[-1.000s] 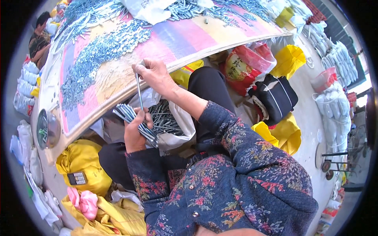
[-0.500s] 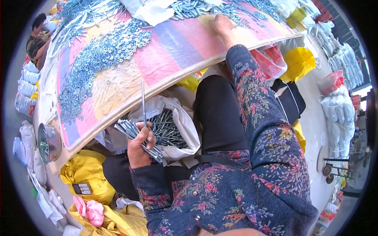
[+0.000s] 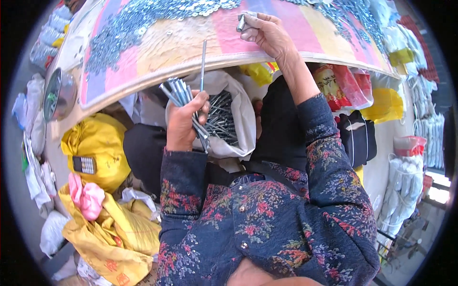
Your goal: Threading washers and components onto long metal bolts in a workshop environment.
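Observation:
My left hand (image 3: pixel 183 125) is closed around a bundle of long metal bolts (image 3: pixel 176 91), and one thin bolt (image 3: pixel 203 64) stands upright from its fingertips. Just behind that hand, a white sack (image 3: pixel 245 125) full of more metal bolts (image 3: pixel 223 114) sits between my legs. Over the table's near part, my right hand (image 3: pixel 271 38) pinches a short metal tube (image 3: pixel 241 23) between thumb and fingers. The two hands are apart. A broad pile of washers (image 3: pixel 138 29) lies on the striped table cover (image 3: pixel 191 35).
Loose metal parts (image 3: pixel 346 24) cover the table's far right. A clear bowl (image 3: pixel 59 95) stands at its left corner. Around my legs are a yellow bag (image 3: pixel 102 143) with a keypad phone (image 3: pixel 84 165) on it, a pink cloth (image 3: pixel 87 195) and a red bag (image 3: pixel 329 86).
My right hand has come from the pile at the far side toward me and left, now with a short metal tube. The left hand still grips the bolts. The whole view has shifted.

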### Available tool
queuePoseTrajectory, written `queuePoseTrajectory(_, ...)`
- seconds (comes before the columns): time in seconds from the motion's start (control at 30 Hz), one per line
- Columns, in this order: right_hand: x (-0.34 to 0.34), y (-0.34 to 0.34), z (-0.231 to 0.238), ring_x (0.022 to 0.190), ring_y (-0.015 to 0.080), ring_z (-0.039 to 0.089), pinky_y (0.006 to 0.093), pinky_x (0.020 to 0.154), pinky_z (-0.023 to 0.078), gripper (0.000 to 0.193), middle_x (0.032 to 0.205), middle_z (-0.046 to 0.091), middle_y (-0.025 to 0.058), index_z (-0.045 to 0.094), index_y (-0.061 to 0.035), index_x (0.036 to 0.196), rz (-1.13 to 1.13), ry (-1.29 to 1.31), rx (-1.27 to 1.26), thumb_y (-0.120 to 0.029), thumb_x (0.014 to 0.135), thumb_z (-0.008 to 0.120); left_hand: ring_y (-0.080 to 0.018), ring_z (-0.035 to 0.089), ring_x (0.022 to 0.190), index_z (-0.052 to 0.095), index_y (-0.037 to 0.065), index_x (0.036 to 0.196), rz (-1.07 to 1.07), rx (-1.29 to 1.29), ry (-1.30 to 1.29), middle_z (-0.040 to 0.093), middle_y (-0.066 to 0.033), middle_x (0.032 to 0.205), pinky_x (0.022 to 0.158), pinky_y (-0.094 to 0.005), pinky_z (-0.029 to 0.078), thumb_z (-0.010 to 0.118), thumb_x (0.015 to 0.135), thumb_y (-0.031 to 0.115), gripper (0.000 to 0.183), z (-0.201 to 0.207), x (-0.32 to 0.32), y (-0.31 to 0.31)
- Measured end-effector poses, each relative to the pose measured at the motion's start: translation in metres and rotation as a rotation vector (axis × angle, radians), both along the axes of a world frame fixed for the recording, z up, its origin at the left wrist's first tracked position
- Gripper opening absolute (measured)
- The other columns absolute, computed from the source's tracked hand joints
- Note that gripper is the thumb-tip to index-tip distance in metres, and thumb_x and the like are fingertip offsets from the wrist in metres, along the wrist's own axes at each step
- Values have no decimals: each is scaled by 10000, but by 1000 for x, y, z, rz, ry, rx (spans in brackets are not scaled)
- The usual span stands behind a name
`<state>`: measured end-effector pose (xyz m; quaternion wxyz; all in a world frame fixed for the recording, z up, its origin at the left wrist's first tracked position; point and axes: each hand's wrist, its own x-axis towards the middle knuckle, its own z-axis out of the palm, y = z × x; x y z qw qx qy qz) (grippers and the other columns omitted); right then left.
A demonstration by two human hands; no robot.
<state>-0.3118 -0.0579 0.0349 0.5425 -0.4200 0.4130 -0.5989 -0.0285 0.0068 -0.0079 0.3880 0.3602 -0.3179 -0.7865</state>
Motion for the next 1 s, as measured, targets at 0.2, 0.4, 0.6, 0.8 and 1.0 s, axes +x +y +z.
queuePoseTrajectory(0.2,43,4,-5,722,180,691,265,653,570,185,850,680,134,624,41,986,-55,100,-101,-133,930,599,-91,485,439,606,-11,842,30,-39,54,576,-52,620,396,-191,358,692,834,82,127,1,13,5)
queuePoseTrajectory(0.4,114,27,5,693,79,651,198,646,499,237,798,679,29,651,-17,1066,306,430,46,-194,909,635,-92,470,426,615,-1,820,63,-80,-2,571,-49,605,390,-199,340,694,813,82,115,2,24,5)
queuePoseTrajectory(0.6,152,31,-8,770,76,606,230,695,496,242,839,668,16,659,11,1031,313,643,-54,-190,896,645,-81,468,428,580,43,987,188,57,201,606,-68,742,361,-184,363,568,909,119,110,2,39,-8)
queuePoseTrajectory(0.8,177,47,2,730,61,581,242,703,482,265,811,653,2,680,-5,1000,533,406,32,-253,921,629,-91,448,414,576,87,1038,45,242,575,576,-54,709,392,-208,335,553,965,257,187,-10,59,-1)
queuePoseTrajectory(1.0,177,-52,23,746,101,620,270,711,486,344,794,693,62,697,-34,1016,-70,747,-229,-347,891,633,-62,436,428,530,-22,1147,80,142,683,540,-37,724,412,-183,320,575,949,195,297,6,74,0)
